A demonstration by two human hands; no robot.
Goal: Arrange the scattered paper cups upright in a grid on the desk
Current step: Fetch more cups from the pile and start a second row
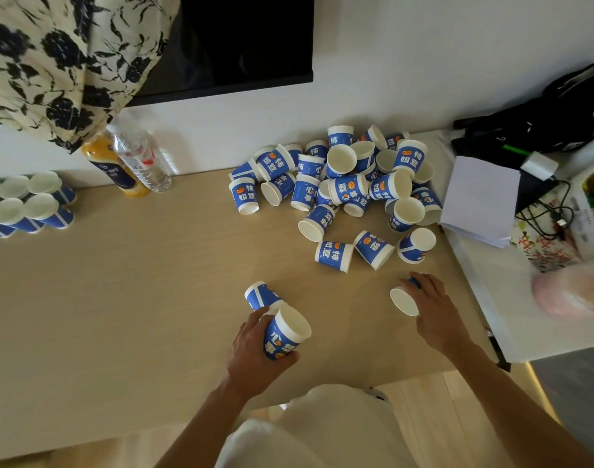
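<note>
Blue cup (286, 334), mouth up-right, clamped by left grip (255, 361); right grip (432, 307) clasps toppled cup (403, 300).

You see blue-and-white paper cups (336, 184) on a tan desk (136, 282); cream cloth (62, 59) bears black floral print.

Middle of desk (120, 298): bare wood, open from near edge to far edge.
Far right corner: heap of tipped cups (348, 194) bars the way.
Left edge: upright cups (40, 206).
Far edge, left: two bottles (140, 160).
</note>
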